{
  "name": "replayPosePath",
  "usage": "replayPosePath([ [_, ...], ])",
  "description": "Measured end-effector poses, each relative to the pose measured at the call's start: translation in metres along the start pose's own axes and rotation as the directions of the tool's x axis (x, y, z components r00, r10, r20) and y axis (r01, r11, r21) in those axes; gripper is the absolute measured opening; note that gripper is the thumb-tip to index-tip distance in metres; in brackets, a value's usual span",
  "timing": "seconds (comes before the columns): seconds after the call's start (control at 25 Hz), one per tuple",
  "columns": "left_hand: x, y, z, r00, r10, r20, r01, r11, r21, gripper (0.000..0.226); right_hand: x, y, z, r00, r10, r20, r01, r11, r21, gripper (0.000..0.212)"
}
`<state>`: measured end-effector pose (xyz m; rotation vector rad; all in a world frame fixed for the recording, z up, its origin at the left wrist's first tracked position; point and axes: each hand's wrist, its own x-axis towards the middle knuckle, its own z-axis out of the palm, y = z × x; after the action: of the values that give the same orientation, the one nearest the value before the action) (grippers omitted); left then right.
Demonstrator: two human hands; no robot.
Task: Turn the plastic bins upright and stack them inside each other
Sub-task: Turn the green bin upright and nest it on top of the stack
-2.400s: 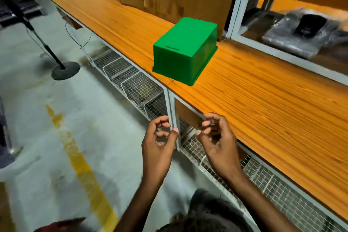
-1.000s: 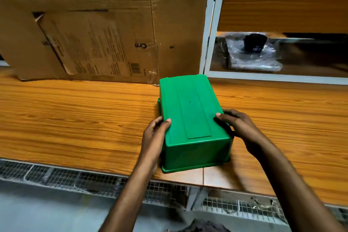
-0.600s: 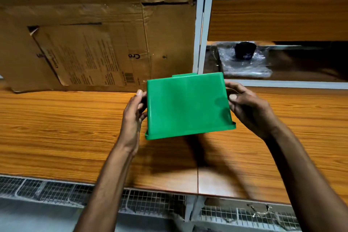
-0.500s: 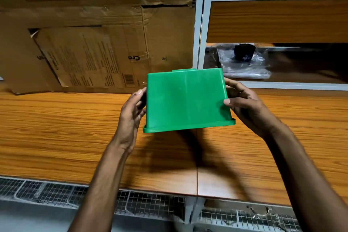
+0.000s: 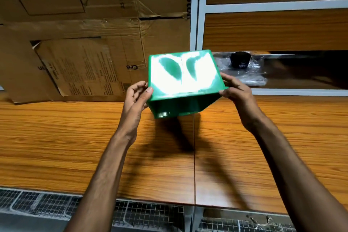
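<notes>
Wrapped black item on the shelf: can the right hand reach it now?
Probably not: the right hand grips the green bin by its rim, though the way to the wrapped black item looks free.

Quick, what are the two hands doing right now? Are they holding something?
Left hand: holding the green bin by its left side, in the air above the table.
Right hand: holding the same bin by its right edge.

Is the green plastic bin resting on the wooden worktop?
No, the left hand and right hand hold the green plastic bin tilted in the air above the wooden worktop.
</notes>
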<state>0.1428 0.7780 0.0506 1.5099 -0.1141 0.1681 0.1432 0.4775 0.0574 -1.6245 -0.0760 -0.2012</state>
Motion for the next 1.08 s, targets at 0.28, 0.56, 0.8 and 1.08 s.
replayPosePath([
  [0.28, 0.015, 0.012, -0.007, 0.984, 0.176, 0.039, -0.179, 0.98, 0.09, 0.071, 0.0, -0.034, 0.004, 0.984, -0.129, 0.121, 0.137, 0.989, -0.06, 0.091],
  [0.56, 0.015, 0.018, -0.013, 0.981, 0.184, 0.067, -0.189, 0.98, 0.07, 0.068, -0.005, -0.046, 0.005, 0.98, -0.185, 0.072, 0.191, 0.977, -0.09, 0.083],
  [0.8, -0.021, -0.028, 0.006, 0.993, -0.114, -0.02, 0.115, 0.991, 0.073, 0.054, -0.008, -0.041, 0.018, 0.979, -0.107, -0.171, 0.126, 0.986, 0.105, 0.039],
  [1.08, -0.021, -0.019, 0.017, 0.975, -0.051, -0.214, 0.038, 0.997, -0.061, 0.043, -0.026, -0.034, -0.006, 0.998, -0.056, 0.008, 0.056, 0.998, 0.007, 0.065],
])
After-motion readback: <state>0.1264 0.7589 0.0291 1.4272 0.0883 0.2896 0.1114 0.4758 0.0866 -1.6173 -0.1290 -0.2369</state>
